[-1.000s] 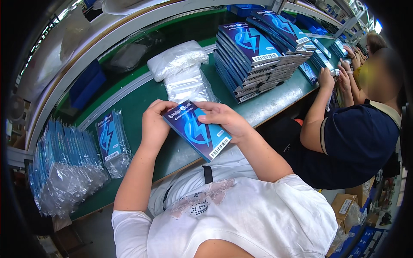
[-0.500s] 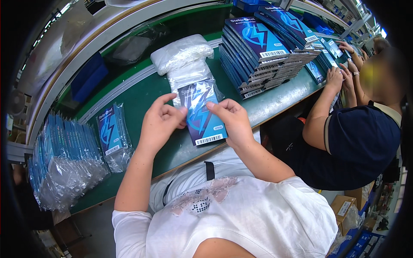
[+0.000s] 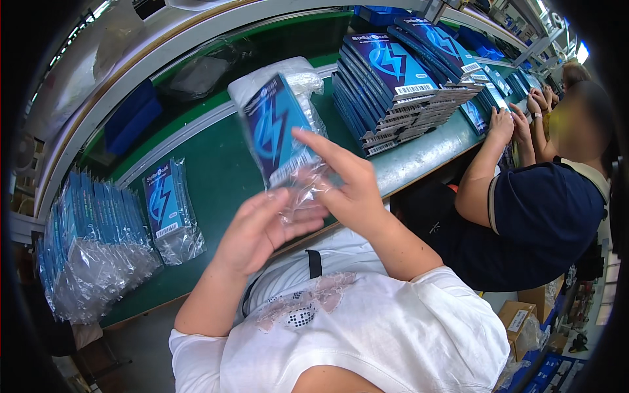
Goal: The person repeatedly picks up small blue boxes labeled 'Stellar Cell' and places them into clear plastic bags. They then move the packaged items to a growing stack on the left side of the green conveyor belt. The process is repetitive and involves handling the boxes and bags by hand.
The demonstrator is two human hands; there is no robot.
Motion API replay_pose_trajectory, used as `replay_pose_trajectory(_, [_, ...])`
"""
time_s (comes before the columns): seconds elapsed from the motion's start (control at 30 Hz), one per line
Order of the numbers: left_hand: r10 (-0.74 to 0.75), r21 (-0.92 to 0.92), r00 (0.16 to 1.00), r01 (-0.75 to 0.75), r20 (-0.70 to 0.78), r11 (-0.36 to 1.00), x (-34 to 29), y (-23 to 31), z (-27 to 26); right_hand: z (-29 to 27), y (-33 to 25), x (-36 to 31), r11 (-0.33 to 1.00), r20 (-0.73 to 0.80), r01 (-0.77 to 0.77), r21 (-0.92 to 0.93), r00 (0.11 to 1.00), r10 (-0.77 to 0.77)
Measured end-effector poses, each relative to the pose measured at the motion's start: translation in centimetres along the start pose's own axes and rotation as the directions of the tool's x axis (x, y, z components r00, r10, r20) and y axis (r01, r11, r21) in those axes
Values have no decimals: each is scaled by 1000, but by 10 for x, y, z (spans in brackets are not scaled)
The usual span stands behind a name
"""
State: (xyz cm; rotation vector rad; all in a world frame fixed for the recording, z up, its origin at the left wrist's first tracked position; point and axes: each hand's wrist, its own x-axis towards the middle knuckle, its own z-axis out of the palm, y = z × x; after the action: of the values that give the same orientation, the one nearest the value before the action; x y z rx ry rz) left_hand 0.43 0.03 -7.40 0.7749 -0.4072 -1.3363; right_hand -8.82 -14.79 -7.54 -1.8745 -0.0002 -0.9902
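Note:
A flat blue and purple box (image 3: 275, 128), inside a clear plastic bag, is tilted above the table in front of me. My right hand (image 3: 350, 183) grips its right edge and the loose end of the bag, index finger stretched along the box. Below, my left hand (image 3: 255, 232) has its fingers extended beside the crumpled clear bag end (image 3: 304, 193); they are slightly blurred. Behind the box lies a pile of clear plastic bags (image 3: 308, 73). On the left, several bagged boxes (image 3: 98, 223) stand in a row, with another bagged box (image 3: 164, 203) leaning beside them.
Tall stacks of blue boxes (image 3: 386, 78) rise at the back right of the green table (image 3: 216, 164). Blue bins (image 3: 134, 118) sit along the far side. A co-worker in a dark shirt (image 3: 537, 209) handles boxes at the right. Cardboard cartons (image 3: 517, 324) stand at the lower right.
The box has moved up and left, and a loose clear bag end now shows below it. My left hand has dropped from the box's left edge to beneath it. My right hand still grips it.

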Motion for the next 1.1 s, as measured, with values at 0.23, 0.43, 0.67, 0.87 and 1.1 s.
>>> replay_pose_trajectory(0.23, [-168,-420,951,267,259,868,-4,6,-29,20,-15,0,967,358,173,187,905,-231])
replay_pose_trajectory(0.43, [38,183,943,24,-331,983,-29,39,-31,46,-38,-8,943,570,106,315,773,-277])
replay_pose_trajectory(0.67, [875,728,399,681,-274,-82,-63,87,-92,32,-24,-6,981,568,-63,181,822,-52])
replay_pose_trajectory(0.87, [715,534,431,840,-551,-95,-58,71,-104,17,-15,-1,991,543,-67,112,840,-4])
replay_pose_trajectory(1.1, [822,573,442,799,-358,-180,-50,67,-98,-38,-37,42,990,-104,60,-128,992,-73])
